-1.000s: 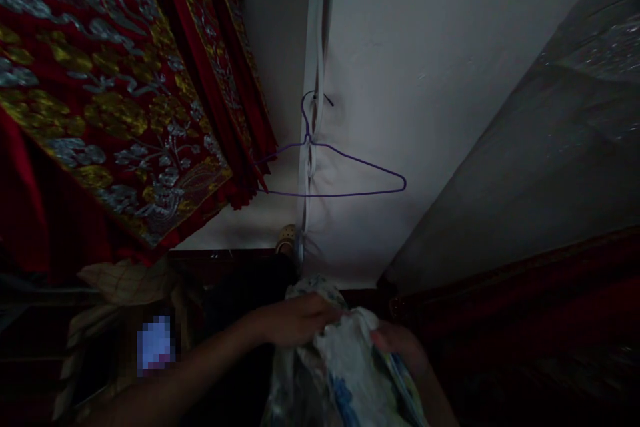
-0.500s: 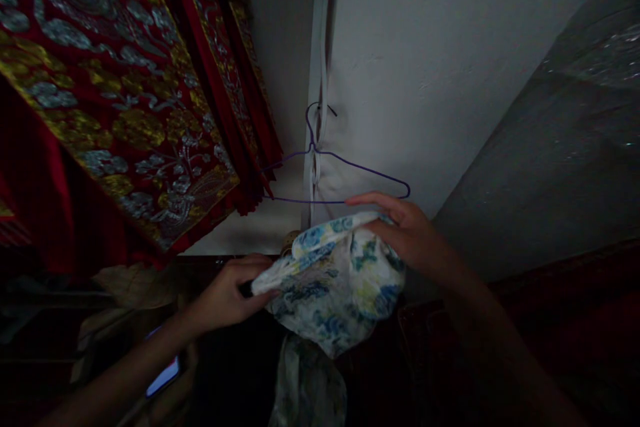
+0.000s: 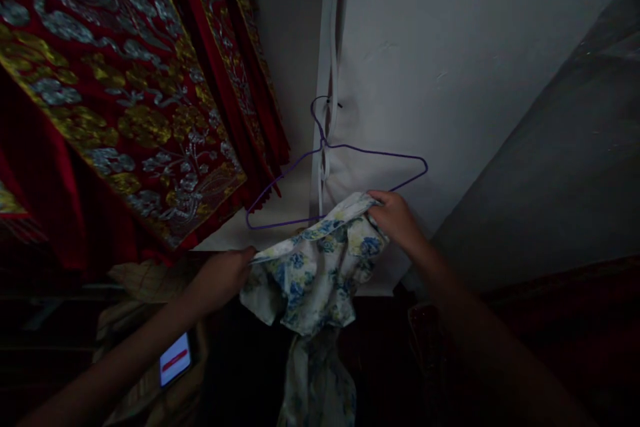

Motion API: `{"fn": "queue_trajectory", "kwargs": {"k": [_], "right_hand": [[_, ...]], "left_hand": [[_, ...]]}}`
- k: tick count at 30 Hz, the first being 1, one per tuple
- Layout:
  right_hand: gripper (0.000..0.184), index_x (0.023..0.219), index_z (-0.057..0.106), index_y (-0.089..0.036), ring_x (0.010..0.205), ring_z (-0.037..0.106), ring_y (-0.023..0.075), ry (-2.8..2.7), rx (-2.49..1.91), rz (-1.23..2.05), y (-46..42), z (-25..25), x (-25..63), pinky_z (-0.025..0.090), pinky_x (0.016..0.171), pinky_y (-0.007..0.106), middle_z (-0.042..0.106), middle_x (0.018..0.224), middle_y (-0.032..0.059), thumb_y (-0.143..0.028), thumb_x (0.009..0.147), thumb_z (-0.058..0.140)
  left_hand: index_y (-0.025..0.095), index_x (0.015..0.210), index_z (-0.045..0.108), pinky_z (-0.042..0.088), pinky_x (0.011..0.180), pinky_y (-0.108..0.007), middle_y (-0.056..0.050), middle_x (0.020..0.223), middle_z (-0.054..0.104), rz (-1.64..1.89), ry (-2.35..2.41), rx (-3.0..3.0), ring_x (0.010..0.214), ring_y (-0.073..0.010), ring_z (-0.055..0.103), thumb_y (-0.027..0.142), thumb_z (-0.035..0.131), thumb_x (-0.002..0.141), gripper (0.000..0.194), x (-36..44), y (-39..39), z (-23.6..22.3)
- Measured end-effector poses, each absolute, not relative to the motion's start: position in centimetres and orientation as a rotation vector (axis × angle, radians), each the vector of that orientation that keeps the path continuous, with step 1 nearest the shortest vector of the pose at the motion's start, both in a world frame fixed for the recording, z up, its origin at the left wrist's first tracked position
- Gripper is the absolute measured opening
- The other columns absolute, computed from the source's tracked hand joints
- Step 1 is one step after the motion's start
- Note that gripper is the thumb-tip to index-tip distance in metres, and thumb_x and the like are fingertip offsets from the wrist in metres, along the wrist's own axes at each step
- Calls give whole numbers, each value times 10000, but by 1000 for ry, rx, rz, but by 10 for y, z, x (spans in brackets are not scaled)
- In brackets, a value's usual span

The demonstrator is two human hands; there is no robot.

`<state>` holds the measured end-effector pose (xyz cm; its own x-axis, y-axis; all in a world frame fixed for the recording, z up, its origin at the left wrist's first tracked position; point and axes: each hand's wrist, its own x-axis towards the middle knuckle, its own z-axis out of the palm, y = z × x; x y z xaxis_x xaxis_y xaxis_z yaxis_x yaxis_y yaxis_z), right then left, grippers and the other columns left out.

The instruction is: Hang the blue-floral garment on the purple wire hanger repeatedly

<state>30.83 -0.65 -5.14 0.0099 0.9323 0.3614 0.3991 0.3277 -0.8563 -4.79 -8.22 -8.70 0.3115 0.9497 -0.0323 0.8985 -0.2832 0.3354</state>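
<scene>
A white garment with a blue and yellow floral print is stretched between my hands by its banded top edge. My left hand is closed on the left end of that edge, and my right hand pinches the right end. Below, more cloth of the same print hangs into the dark. Just behind the garment, a purple wire hanger hangs from a hook on the wall, tilted, with its bottom bar partly covered by cloth and my right hand.
Red cloth hangings with gold and silver embroidery hang at the left. A lit phone lies lower left on something brownish. White cords run down the pale wall. A grey sheet-like surface slants at the right.
The garment's top edge is pulled straighter between my hands, and its front now hangs more open. My right hand has closed on the edge. The hanger has tilted, its right end higher.
</scene>
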Motion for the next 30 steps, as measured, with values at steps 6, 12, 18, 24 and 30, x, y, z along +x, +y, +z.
{"fn": "queue_trajectory", "kwargs": {"k": [6,12,18,24,30], "right_hand": [[153,588,619,-169,605,505,159,-1685,-1305,475,-22,-36,314,330,562,255,552,575,-4,-278,631,520],[187,656,648,-172,656,572,170,-1625,-1123,785,-30,-52,295,428,619,260,623,653,5,-255,629,482],[680,1343,568,-217,727,663,212,-1562,-1136,626,-27,-40,333,519,628,301,711,870,36,-224,671,666],[1187,1594,245,-187,850,719,291,-1340,-1281,583,18,-31,382,592,741,417,716,1103,143,-349,602,876],[484,1129,743,-177,940,723,275,-1580,-1297,704,36,-25,377,577,861,416,760,1086,104,-384,697,806]], "left_hand": [[131,1205,610,465,1048,-477,-185,1233,675,874,1745,2482,1178,-328,630,194,402,888,384,-50,-65,-56],[138,1421,538,483,1040,-425,-129,1291,680,1277,1381,2262,1177,-284,631,316,461,923,535,-31,-42,-17],[180,1125,745,503,620,-255,-38,882,751,1185,1186,1732,692,-180,646,394,715,785,403,-35,-32,10],[185,896,782,467,517,-204,-10,741,742,1206,1061,1478,571,-141,622,352,813,650,300,-31,-31,22],[165,767,749,525,493,-238,-12,651,726,1317,1071,1281,528,-169,641,289,802,565,243,-36,-17,15]]}}
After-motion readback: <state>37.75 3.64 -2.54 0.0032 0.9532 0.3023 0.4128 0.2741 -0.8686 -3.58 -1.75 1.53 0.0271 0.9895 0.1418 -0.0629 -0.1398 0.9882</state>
